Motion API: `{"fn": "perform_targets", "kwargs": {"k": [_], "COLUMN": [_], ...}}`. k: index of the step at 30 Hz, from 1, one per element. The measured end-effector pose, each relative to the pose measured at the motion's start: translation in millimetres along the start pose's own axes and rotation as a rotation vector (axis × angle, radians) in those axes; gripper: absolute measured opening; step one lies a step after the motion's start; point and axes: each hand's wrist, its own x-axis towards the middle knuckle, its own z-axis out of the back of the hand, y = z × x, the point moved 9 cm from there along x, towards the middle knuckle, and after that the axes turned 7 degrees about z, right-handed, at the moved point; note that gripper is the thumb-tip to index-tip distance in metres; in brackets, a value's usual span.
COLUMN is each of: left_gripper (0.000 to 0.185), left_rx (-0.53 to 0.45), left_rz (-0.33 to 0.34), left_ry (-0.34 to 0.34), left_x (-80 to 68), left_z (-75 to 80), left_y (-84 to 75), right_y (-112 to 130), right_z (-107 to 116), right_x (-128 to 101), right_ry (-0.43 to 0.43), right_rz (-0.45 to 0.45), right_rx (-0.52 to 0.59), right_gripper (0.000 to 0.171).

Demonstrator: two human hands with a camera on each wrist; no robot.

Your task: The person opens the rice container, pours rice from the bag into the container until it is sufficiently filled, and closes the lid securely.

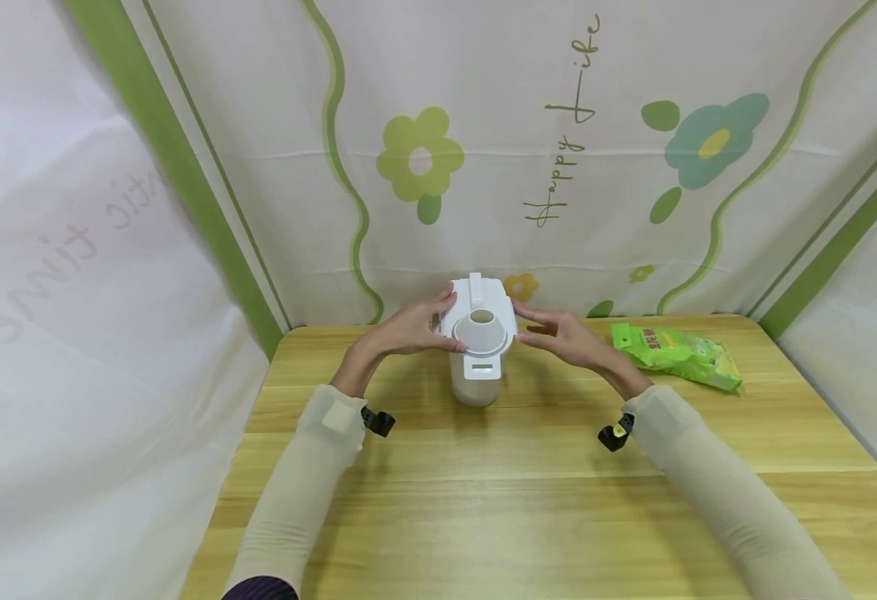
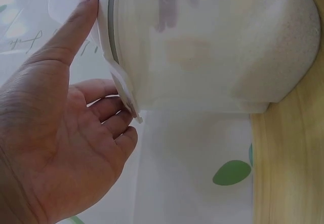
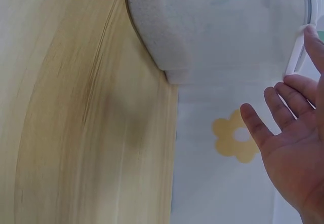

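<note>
A translucent storage container [image 2: 187, 46], partly filled with pale grains, stands upright on the table. Its white lid [image 1: 473, 367] has a raised round spout cap [image 1: 481, 335] and a strap-like handle on top. My left hand [image 1: 413, 327] grips the lid's left edge: in the left wrist view the thumb lies on the lid and the fingertips curl at the side flap. At the right edge, my right hand [image 1: 563, 336] touches the lid with its thumb and index fingertip. Its other fingers [image 3: 279, 110] are stretched out and spread apart, off the container.
To the right at the back lies a bright green plastic packet [image 1: 677, 357]. The wooden table [image 1: 483, 508] ends at a white curtain [image 1: 483, 208] with flower prints, which also hangs at both sides.
</note>
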Motion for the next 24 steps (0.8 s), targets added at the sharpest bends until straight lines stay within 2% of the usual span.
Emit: {"fn": "perform_targets", "kwargs": {"k": [7,12,20,24], "left_gripper": [0.109,0.109,0.109,0.109], "left_rx": [0.016,0.002,-0.011,-0.009], "left_rz": [0.003,-0.001,-0.002,-0.012], "left_ry": [-0.003,-0.009,-0.042,-0.046], "left_x": [0.7,0.9,-0.7,0.4], "left_z": [0.1,0.0,2.6,1.9], "left_y": [0.8,1.0,1.4,1.7], "right_y": [-6,-12,-22,-25], "right_z": [-5,-5,-9,-9], "right_x": [1,0,1,1], "right_ry": [0.001,-0.041,-0.094,-0.134], "right_rz": [-0.014,-0.023,-0.029,-0.017], "right_rx": [0.073,0.074,0.143,0.133], "right_gripper": [0.059,0.056,0.052,0.048]}}
